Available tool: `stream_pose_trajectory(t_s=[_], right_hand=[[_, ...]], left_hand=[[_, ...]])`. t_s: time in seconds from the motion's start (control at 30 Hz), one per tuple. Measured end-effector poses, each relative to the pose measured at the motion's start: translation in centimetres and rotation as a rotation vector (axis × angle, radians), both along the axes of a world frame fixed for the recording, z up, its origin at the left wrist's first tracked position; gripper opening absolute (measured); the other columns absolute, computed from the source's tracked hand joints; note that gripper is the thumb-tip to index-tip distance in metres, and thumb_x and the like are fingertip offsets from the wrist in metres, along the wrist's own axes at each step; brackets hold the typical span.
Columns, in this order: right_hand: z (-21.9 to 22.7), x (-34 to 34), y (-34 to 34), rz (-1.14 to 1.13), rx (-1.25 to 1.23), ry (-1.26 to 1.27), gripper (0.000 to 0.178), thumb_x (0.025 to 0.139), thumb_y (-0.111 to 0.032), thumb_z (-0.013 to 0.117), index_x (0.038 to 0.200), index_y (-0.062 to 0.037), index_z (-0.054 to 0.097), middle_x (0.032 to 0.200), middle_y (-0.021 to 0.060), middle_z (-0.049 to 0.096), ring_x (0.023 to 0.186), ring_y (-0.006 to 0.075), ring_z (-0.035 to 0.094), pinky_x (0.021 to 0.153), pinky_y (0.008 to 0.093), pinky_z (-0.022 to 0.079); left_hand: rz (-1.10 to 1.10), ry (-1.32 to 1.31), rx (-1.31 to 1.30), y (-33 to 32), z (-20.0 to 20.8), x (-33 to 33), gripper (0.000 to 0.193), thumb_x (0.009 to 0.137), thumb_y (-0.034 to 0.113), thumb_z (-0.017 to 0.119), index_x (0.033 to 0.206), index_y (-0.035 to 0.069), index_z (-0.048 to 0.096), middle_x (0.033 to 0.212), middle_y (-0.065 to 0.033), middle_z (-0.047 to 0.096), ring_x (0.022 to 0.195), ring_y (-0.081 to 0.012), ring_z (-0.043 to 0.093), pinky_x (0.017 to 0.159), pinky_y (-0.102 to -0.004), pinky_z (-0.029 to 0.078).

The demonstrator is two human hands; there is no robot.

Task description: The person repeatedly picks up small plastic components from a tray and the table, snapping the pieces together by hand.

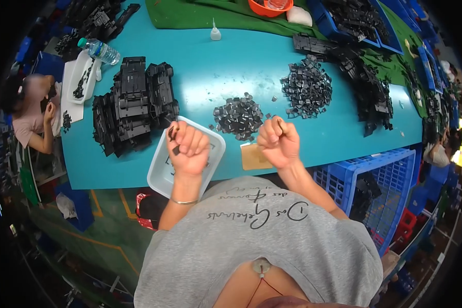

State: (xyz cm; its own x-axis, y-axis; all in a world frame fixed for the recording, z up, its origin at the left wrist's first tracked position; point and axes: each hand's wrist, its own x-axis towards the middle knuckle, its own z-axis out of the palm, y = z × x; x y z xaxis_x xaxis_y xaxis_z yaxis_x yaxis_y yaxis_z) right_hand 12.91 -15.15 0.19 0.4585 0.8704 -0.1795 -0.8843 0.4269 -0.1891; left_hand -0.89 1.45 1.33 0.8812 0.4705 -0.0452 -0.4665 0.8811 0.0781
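My left hand [190,147] is closed above a whitish plastic tray [215,158], with small black plastic pieces [176,150] gripped in its fingers. A few dark parts lie in the tray, partly hidden by that hand. To the right, my right hand [279,140] is curled with thumb and forefinger pressed together; what it pinches, if anything, is too small to make out. Just beyond and between both hands lies a pile of small black pieces [237,117]. A brown card [255,157] rests on the table beside my right hand.
Black moulded assemblies [133,97] are stacked at left, near a water bottle [103,51] and white bin [90,77]. Another heap of small parts [307,86] and more assemblies [364,84] lie right. A blue crate [344,177] stands below the table edge. A person [33,113] sits far left.
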Motion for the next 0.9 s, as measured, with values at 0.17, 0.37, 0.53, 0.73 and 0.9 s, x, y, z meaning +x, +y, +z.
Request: stream_pose_trajectory(t_s=[0.17,0.37,0.53,0.73,0.9], right_hand=[[-5.5,3.1,0.4,0.168,-0.87,-1.087,0.016,0.081,-0.017,0.057,0.079,-0.0015,0.061,0.068,0.0055,0.059,0.058,0.0131,0.052,0.053,0.0269,0.04],[-5.3,4.3,2.4,0.229,-1.288,-2.022,0.018,0.076,-0.019,0.061,0.089,-0.007,0.066,0.084,0.0133,0.062,0.072,0.0321,0.06,0.065,0.039,0.047],[-2.8,3.3,2.2,0.12,-0.905,-1.566,0.024,0.078,-0.015,0.062,0.099,-0.0046,0.062,0.084,0.0087,0.063,0.072,0.0199,0.061,0.065,0.0306,0.048],[-0.5,0.5,1.7,0.317,-0.691,-1.511,0.019,0.078,-0.01,0.061,0.096,-0.0027,0.062,0.079,0.009,0.063,0.069,0.0167,0.061,0.06,0.0265,0.047],[0.3,0.1,1.4,0.09,-0.739,-1.894,0.013,0.076,-0.009,0.059,0.086,-0.0035,0.064,0.077,0.0098,0.061,0.063,0.0246,0.058,0.055,0.0301,0.045]], left_hand=[[-0.151,0.796,0.529,-2.0,0.0,0.9,0.032,0.093,0.03,0.042,0.077,0.005,0.054,0.073,-0.0034,0.055,0.063,-0.009,0.049,0.053,-0.0226,0.039],[-0.329,0.842,0.844,-2.1,-2.3,0.4,0.036,0.092,0.03,0.047,0.097,-0.004,0.059,0.083,-0.0048,0.057,0.069,-0.0101,0.053,0.062,-0.0229,0.043],[-0.31,0.823,0.828,-2.2,-2.6,0.5,0.031,0.092,0.024,0.046,0.1,-0.003,0.058,0.088,-0.0063,0.058,0.073,-0.0121,0.056,0.066,-0.025,0.044],[-0.345,0.644,0.67,-2.5,-2.6,1.1,0.026,0.092,0.02,0.045,0.104,-0.001,0.054,0.094,-0.0077,0.06,0.08,-0.0133,0.057,0.071,-0.0263,0.044],[-0.309,0.663,0.681,-3.0,-2.5,1.5,0.022,0.09,0.02,0.049,0.096,0.0,0.056,0.089,-0.007,0.061,0.076,-0.0129,0.058,0.068,-0.0254,0.045]])
